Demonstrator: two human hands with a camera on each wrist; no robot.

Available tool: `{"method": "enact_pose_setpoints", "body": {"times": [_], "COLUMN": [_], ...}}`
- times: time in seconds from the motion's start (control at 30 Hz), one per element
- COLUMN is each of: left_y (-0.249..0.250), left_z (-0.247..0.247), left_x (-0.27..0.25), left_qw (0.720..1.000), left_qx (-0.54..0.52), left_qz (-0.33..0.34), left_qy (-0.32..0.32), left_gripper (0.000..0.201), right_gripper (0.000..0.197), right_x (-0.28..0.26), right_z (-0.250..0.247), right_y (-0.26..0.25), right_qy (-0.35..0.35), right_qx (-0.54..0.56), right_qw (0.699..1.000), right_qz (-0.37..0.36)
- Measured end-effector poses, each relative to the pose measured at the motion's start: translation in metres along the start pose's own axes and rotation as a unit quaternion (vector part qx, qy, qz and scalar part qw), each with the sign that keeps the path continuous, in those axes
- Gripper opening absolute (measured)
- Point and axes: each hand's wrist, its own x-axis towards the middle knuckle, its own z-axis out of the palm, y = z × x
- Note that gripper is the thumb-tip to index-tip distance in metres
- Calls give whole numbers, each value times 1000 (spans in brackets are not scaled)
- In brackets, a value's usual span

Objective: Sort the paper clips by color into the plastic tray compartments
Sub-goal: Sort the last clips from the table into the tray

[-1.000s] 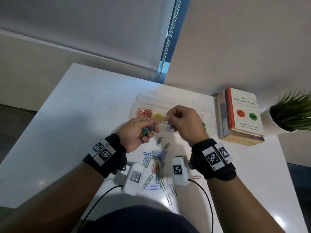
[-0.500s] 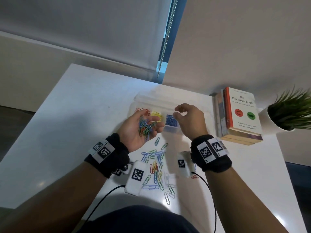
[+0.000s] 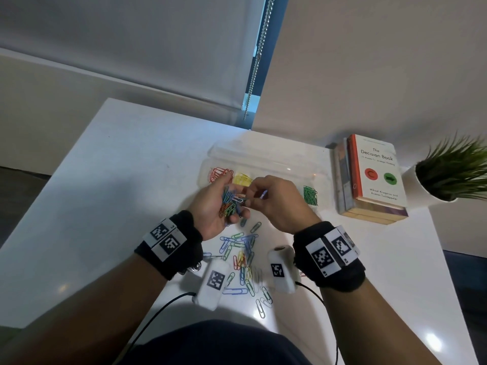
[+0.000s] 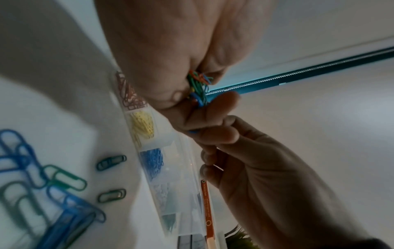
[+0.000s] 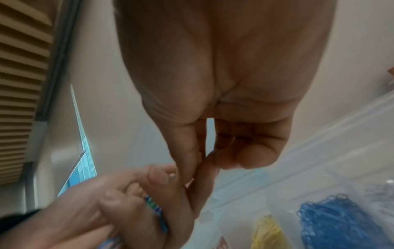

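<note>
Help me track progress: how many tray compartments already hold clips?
5, in a row along the plastic tray: red clips, yellow clips, blue clips, pale clips, green clips. Others may be hidden.

A white counter (image 3: 110, 180) carries a stack of books (image 3: 369, 180) at its right side; the top book (image 3: 375, 172) has a white cover with an orange-red spine, the title "The Decision Book", and a red and a green circle; just right of the stack stands a potted plant (image 3: 456, 172) with spiky green leaves in a white pot; behind the counter a pale roller blind (image 3: 131, 48) hangs, its beaded chain (image 3: 259, 56) dangling at its right edge.
</note>
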Motion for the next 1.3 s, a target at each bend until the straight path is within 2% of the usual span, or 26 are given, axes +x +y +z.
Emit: {"method": "enact_pose_setpoints", "body": {"times": [0.23,0.37,0.5,0.67,0.8,0.9,0.97,1.03,1.13,1.23,1.3], "left_y": [-1,-2,-2,-2,-3,-3,-2,-1,0,0,0], "left_z": [-3,-4,-7,-9,-10,-10,-11,-8,-3,2,4], "left_x": [-1,-1,-1,0,0,-1,-1,-2,-5,-9,-11], "left_qw": [997,997,994,976,963,953,951,954,953,949,954], "left_qx": [-53,-64,-97,-203,-256,-288,-295,-285,-287,-294,-280], "left_qz": [-35,-38,-42,-45,-44,-40,-35,-33,-33,-45,-47], "left_qy": [-35,-34,-40,-56,-74,-82,-83,-84,-94,-103,-94], "left_gripper": [50,49,47,49,55,53,52,51,58,59,60], "right_gripper": [14,11,10,12,17,10,10,6,8,18,17], "right_x": [-3,-8,-9,10,25,25,17,6,-5,-6,-6], "right_z": [-17,-21,-27,-33,-22,-18,-18,-19,-16,-13,-13], "right_y": [3,4,9,32,36,29,21,6,-11,-15,-16], "right_qy": [-3,5,57,142,118,101,114,118,74,30,24], "right_qx": [94,170,243,159,58,38,43,56,15,-70,-84], "right_qw": [995,984,965,969,980,982,985,989,997,997,996], "right_qz": [19,48,76,126,146,153,124,63,-9,-11,-4]}}
